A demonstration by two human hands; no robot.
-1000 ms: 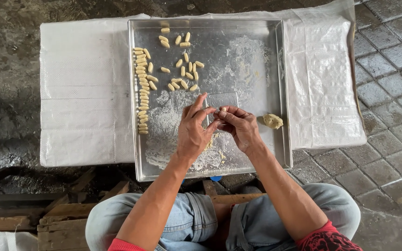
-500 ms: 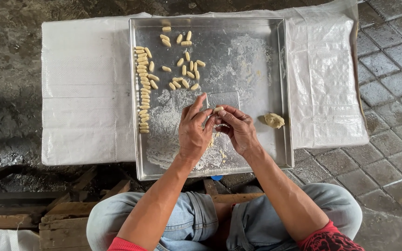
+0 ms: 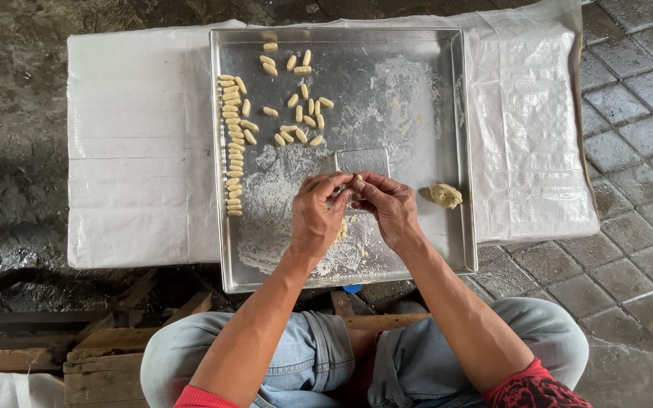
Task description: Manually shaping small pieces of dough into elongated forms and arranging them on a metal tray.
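Note:
A square metal tray (image 3: 459,136), dusted with flour, lies on a white woven sack. My left hand (image 3: 317,215) and my right hand (image 3: 387,205) meet over the tray's lower middle, fingertips pinching a small piece of dough (image 3: 356,179) between them. A pale dough lump (image 3: 445,196) rests on the tray just right of my right hand. Small shaped dough pieces (image 3: 300,106) lie scattered at the tray's upper left, and a column of them (image 3: 232,143) runs along the left rim. A flat metal scraper (image 3: 362,159) lies just above my hands.
The white sack (image 3: 137,143) covers a low platform. Dark wet ground lies to the left, grey paving stones (image 3: 636,151) to the right. Wooden planks (image 3: 107,355) sit at the lower left beside my knees in blue jeans.
My left hand's fingers have curled down from a raised, spread pose to meet my right hand's fingertips on the dough piece. Both hands stay in the same spot.

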